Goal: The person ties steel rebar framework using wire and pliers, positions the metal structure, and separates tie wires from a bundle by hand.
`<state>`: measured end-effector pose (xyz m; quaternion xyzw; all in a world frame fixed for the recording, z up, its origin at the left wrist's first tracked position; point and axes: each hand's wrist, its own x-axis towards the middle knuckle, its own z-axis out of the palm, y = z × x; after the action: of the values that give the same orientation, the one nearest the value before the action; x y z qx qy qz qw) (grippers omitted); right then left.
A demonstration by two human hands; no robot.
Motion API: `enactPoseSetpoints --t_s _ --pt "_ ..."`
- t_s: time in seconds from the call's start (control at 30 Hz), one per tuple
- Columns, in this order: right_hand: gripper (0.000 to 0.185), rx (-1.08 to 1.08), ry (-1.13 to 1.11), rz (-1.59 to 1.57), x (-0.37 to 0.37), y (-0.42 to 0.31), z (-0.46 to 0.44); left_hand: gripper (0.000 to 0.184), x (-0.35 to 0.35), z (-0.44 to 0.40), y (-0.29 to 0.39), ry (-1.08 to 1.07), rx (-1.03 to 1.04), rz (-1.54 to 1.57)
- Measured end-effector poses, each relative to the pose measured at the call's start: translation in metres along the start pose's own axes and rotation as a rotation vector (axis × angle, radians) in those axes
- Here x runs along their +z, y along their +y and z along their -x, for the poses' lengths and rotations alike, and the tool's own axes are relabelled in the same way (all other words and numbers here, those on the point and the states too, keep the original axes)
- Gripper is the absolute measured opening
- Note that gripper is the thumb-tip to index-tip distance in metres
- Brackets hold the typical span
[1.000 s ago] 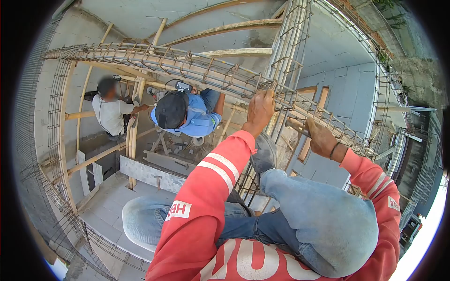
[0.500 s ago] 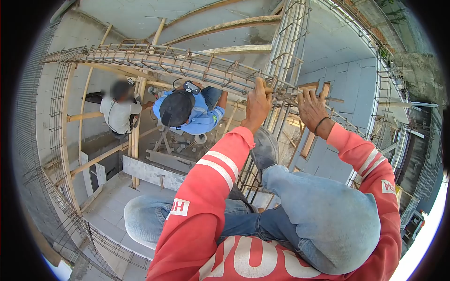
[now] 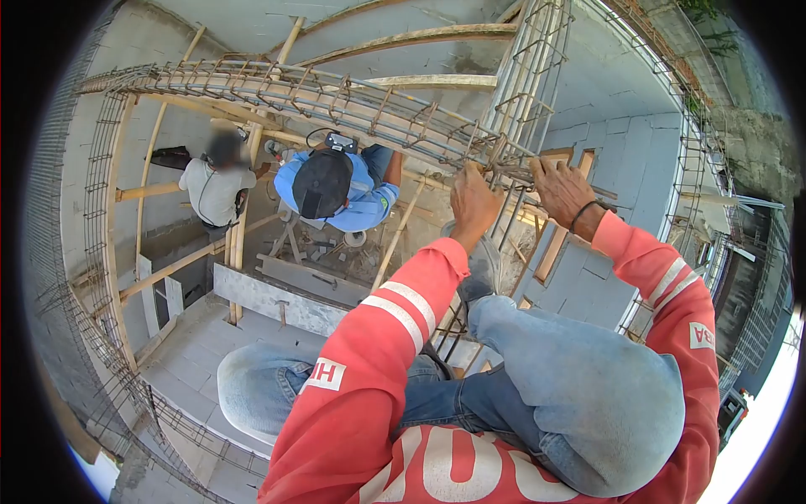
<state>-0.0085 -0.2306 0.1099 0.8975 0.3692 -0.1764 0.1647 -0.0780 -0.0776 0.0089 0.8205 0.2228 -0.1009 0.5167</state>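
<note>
My left hand (image 3: 475, 206) is closed at the near side of a rebar joint (image 3: 497, 160), its fingers curled against the bars. What sits between its fingertips is hidden. My right hand (image 3: 567, 196), with a dark band at the wrist, has its fingers hooked over the bars just right of the joint. A long rebar cage (image 3: 336, 113) with wire stirrups runs left from this joint, and upright-looking bundled bars (image 3: 532, 76) lead away from it toward the top. My shoe (image 3: 483, 269) is below the hands among the bars.
Below on the left, a person in a blue shirt and dark cap (image 3: 322, 183) and another in a light shirt (image 3: 217, 181) stand among timber poles (image 3: 243, 235). A board (image 3: 269, 298) spans beneath my knee. Block walls (image 3: 617, 160) rise at right, with drops between the beams.
My left hand has come down and slightly right at the joint. My right hand stays on the bars. Both people below have shifted a little, and the view has tilted slightly.
</note>
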Motion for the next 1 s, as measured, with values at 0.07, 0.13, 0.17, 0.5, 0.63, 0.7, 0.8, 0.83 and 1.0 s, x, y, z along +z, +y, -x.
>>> enactPoseSetpoints --t_s 0.07,0.13,0.17,0.5,0.63,0.7,0.8,0.83,1.0 --pt "0.037 0.023 -0.095 -0.07 -0.009 0.002 -0.003 0.066 0.018 0.009 0.001 0.08 0.025 -0.02" --pt "0.041 -0.043 -0.283 -0.186 -0.011 0.015 -0.01 0.079 0.033 0.021 0.007 0.209 0.053 -0.022" --pt "0.041 -0.046 -0.29 -0.183 -0.003 0.022 -0.011 0.079 0.035 0.023 0.006 0.207 0.047 -0.017" --pt "0.051 -0.127 0.089 0.091 0.013 0.039 -0.008 0.041 0.052 -0.002 -0.021 0.356 0.199 -0.119" --pt "0.043 -0.068 0.137 0.244 0.003 0.029 -0.005 0.035 0.059 -0.005 -0.025 0.452 0.257 -0.04" --pt "0.044 -0.085 0.234 0.323 0.008 0.027 -0.009 0.035 0.06 -0.005 -0.025 0.46 0.26 -0.026" --pt "0.043 -0.128 0.298 0.421 0.007 0.027 -0.016 0.034 0.06 -0.004 -0.027 0.44 0.25 -0.012" --pt "0.042 -0.156 0.267 0.449 0.003 0.029 -0.019 0.033 0.06 -0.004 -0.028 0.416 0.236 -0.004" --pt "0.03 -0.262 -0.031 0.196 0.001 0.074 -0.061 0.03 0.053 -0.001 -0.025 0.34 0.213 -0.034"
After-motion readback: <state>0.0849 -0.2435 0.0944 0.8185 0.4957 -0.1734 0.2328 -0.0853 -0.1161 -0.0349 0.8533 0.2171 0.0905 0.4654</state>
